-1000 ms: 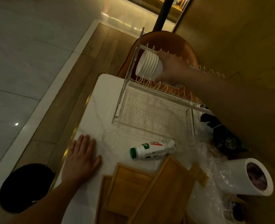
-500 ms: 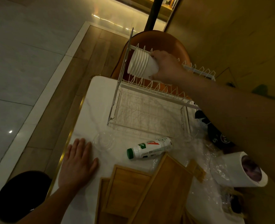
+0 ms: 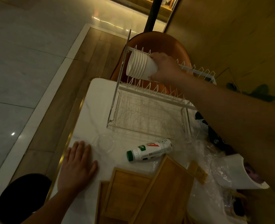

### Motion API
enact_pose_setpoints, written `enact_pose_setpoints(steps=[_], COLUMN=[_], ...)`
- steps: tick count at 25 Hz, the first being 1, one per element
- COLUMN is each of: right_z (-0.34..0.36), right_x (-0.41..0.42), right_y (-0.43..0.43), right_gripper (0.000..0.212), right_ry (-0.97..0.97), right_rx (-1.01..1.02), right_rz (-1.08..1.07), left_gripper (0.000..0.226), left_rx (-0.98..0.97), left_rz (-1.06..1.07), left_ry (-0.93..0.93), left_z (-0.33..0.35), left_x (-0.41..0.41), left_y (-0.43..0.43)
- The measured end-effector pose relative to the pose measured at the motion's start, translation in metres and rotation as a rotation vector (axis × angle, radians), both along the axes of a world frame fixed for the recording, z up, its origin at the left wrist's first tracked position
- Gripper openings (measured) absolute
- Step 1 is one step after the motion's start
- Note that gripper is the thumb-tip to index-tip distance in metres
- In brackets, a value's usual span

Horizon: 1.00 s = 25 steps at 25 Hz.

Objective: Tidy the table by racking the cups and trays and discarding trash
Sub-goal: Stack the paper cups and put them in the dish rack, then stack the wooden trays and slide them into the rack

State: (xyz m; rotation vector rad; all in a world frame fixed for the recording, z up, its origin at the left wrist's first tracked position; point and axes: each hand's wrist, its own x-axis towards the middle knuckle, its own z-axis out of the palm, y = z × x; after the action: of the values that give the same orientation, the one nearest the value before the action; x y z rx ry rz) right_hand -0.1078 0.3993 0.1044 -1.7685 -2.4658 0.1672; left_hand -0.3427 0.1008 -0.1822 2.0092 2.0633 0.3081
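Note:
My right hand grips a stack of white paper cups lying sideways, mouths to the left, over the top tier of the white wire dish rack. Whether the cups touch the tines I cannot tell. My left hand lies flat, fingers spread, on the white table near its left edge. Wooden trays overlap at the near edge. A white bottle with a green cap lies on its side in front of the rack. A clear plastic lid sits beside my left hand.
Crumpled clear plastic wrap and a tipped white cup crowd the table's right side, with a dark bag behind them. A brown chair stands beyond the rack. A black round bin sits on the floor at lower left.
My right hand has held the cup stack at the rack's top tier with little movement. My left hand has stayed flat on the table.

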Motion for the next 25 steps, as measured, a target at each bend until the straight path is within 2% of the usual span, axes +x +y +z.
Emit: enact_pose_setpoints(steps=[10,15,20,22,25], right_z=[0.006,0.027,0.021,-0.005,-0.062], right_x=[0.004,0.013,0.053,0.09,0.15], right_y=[-0.005,-0.042,-0.156,-0.228,-0.336], right_gripper=[0.083,0.062,0.043,0.035,0.028], right_ry=[0.038,0.177,0.473,0.519,0.501], right_rx=[0.01,0.103,0.25,0.172,-0.093], right_rz=[-0.015,0.001,0.0,-0.133,-0.466], left_gripper=[0.08,0.079,0.079,0.067,0.053], left_rx=[0.006,-0.044,-0.12,-0.117,-0.095], left_rz=[0.014,0.028,0.033,0.09,0.186], left_ry=[0.023,0.02,-0.078,-0.239,-0.402], left_z=[0.004,0.008,0.027,0.037,0.046], left_x=[0.001,0.002,0.0,0.003,0.021], left_y=[0.002,0.0,0.005,-0.007,-0.054])
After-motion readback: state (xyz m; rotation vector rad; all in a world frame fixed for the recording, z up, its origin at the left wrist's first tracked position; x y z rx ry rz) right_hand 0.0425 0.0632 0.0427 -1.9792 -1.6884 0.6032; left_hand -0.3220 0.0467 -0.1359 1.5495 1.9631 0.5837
